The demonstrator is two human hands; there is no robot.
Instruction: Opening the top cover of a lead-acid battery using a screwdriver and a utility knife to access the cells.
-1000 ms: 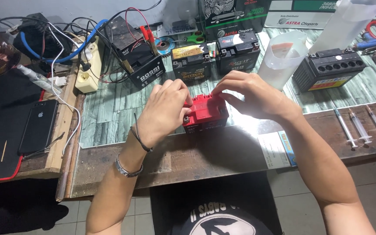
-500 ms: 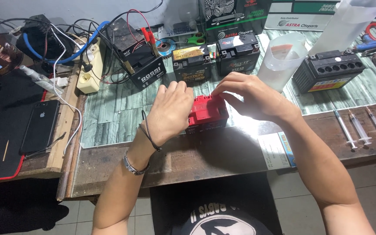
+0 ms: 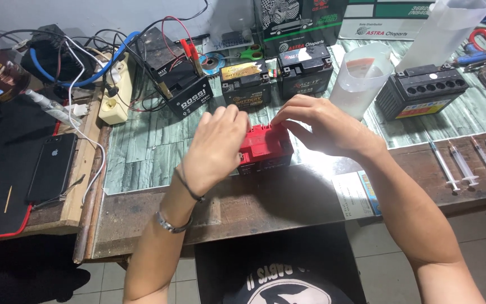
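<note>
Nearest the camera, the bare wooden front strip of the table [image 3: 265, 202] is running just below the red battery [image 3: 266, 147], which is sitting upright where the wood meets the green patterned mat [image 3: 142, 152]. The left hand [image 3: 216, 147] is lying cupped over the red battery's left end, fingers curled down against its top and side, gripping it. The right hand [image 3: 324, 126] is arching over the red battery's right end, fingertips pressing on the top rear edge; whether it is clasping or only pressing cannot be told. A metal bracelet [image 3: 170, 225] and a dark band are circling the left wrist.

Right of the red battery, four syringes [image 3: 468, 163] are lying side by side on the wood. Left of it, well apart, a black phone [image 3: 52, 167] is resting on a dark pad.

Beyond the red battery, three black batteries are standing in a row: one tilted with clip leads on it [image 3: 184, 84], one with a yellow label [image 3: 246, 84], one plain [image 3: 305, 67]. Behind and right of the red battery a translucent measuring jug [image 3: 361, 79] is standing, and farther right an open-celled black battery [image 3: 423, 90]. Far left behind, a cream power strip [image 3: 116, 90] is lying among tangled cables.
</note>
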